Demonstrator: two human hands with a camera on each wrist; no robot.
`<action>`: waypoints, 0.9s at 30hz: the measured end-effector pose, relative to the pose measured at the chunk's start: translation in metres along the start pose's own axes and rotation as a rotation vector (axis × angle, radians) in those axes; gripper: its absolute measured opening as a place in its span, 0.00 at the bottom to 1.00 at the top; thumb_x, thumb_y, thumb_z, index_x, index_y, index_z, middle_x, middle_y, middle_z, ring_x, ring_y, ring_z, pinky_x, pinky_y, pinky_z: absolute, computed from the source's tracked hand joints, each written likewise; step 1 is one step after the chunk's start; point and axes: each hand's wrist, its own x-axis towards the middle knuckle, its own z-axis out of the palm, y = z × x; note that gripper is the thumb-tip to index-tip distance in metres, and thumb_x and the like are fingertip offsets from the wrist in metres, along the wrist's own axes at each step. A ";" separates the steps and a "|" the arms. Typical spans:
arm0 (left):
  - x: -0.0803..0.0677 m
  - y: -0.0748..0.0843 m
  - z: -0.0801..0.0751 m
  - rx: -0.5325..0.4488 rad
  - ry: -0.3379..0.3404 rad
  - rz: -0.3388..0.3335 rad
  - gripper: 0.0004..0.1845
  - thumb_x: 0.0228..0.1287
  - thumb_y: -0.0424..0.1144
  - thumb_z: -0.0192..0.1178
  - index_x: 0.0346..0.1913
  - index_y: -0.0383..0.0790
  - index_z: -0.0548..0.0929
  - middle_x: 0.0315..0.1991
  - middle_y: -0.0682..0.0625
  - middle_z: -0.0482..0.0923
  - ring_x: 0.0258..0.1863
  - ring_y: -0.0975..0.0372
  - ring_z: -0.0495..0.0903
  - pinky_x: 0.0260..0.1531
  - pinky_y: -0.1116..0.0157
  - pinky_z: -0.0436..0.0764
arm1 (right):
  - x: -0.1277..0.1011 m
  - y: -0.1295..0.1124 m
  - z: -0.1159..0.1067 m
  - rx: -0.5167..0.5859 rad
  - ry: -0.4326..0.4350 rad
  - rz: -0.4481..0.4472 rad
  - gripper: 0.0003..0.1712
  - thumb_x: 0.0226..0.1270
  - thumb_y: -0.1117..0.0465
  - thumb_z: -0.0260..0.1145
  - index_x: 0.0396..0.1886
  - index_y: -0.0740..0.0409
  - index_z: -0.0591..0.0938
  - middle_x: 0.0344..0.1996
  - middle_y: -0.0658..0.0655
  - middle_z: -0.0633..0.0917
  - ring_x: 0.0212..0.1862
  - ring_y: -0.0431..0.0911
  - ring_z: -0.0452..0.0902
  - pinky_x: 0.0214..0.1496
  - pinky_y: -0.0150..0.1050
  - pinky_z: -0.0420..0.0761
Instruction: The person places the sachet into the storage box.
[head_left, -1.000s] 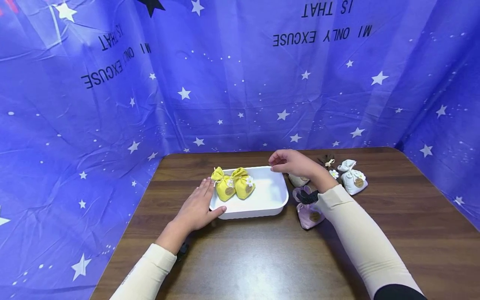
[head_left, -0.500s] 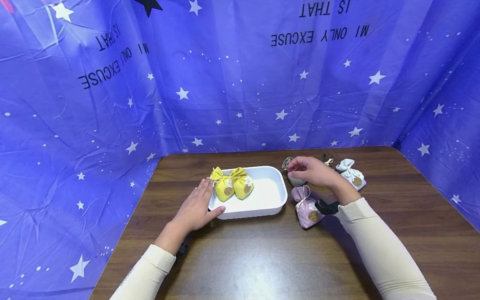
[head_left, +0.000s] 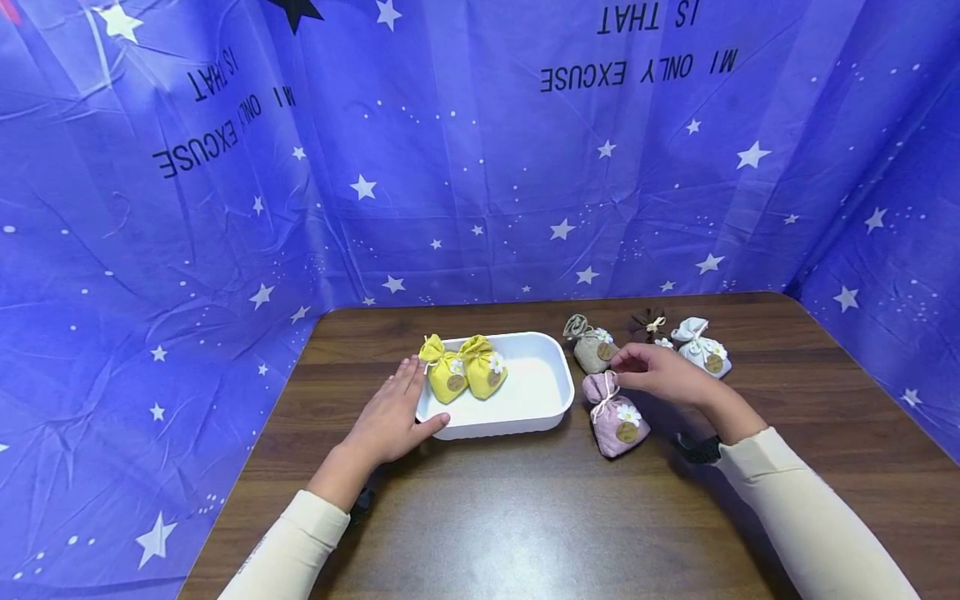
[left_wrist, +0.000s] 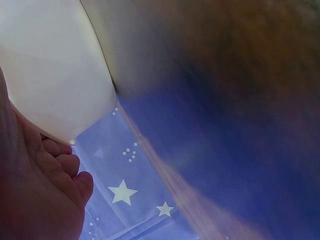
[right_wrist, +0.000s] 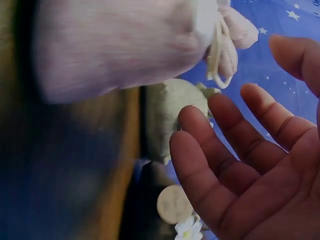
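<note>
My left hand (head_left: pixel 390 415) rests with straight fingers against the left end of a white plastic tray (head_left: pixel 536 417). Two yellow drawstring pouches (head_left: pixel 448 379) with white flowers and round tags lie side by side in the tray's left part. In the right wrist view my right hand (right_wrist: pixel 250 165) has spread, slightly bent fingers and holds nothing. It hovers just right of the neck of a pink drawstring pouch (head_left: pixel 611 425), which lies on the table beside the tray. Behind the pink pouch is a grey-beige pouch (head_left: pixel 591 354), close to my right fingertips.
A white pouch (head_left: pixel 705 350) and a dark brown pouch (head_left: pixel 649 325) lie at the back right of the wooden table (head_left: pixel 480 517), the brown one partly hidden by my right hand. A blue star-patterned curtain (head_left: pixel 480 167) hangs around the back and sides.
My right hand has moved from above the tray's far right corner to the right and nearer, past the grey-beige pouch to the pink one. My left hand stays on the tray.
</note>
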 end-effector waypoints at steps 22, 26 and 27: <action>0.000 0.000 -0.001 -0.007 -0.006 -0.009 0.53 0.68 0.67 0.51 0.77 0.27 0.49 0.78 0.35 0.43 0.78 0.48 0.43 0.74 0.50 0.51 | -0.031 0.012 0.006 0.060 -0.175 -0.004 0.13 0.65 0.66 0.68 0.46 0.67 0.80 0.40 0.57 0.85 0.45 0.46 0.80 0.45 0.34 0.81; -0.001 0.000 -0.002 -0.006 -0.013 -0.011 0.53 0.68 0.68 0.50 0.77 0.27 0.48 0.78 0.35 0.43 0.78 0.48 0.43 0.74 0.50 0.51 | -0.032 0.011 0.008 0.047 -0.189 -0.016 0.11 0.65 0.65 0.67 0.45 0.65 0.80 0.39 0.56 0.85 0.43 0.44 0.80 0.43 0.34 0.80; -0.001 0.000 -0.002 -0.008 -0.014 -0.012 0.53 0.68 0.67 0.50 0.77 0.27 0.48 0.78 0.35 0.43 0.78 0.48 0.43 0.74 0.50 0.51 | -0.032 0.011 0.009 0.056 -0.192 -0.016 0.12 0.65 0.66 0.67 0.45 0.66 0.79 0.39 0.56 0.84 0.43 0.44 0.80 0.43 0.34 0.80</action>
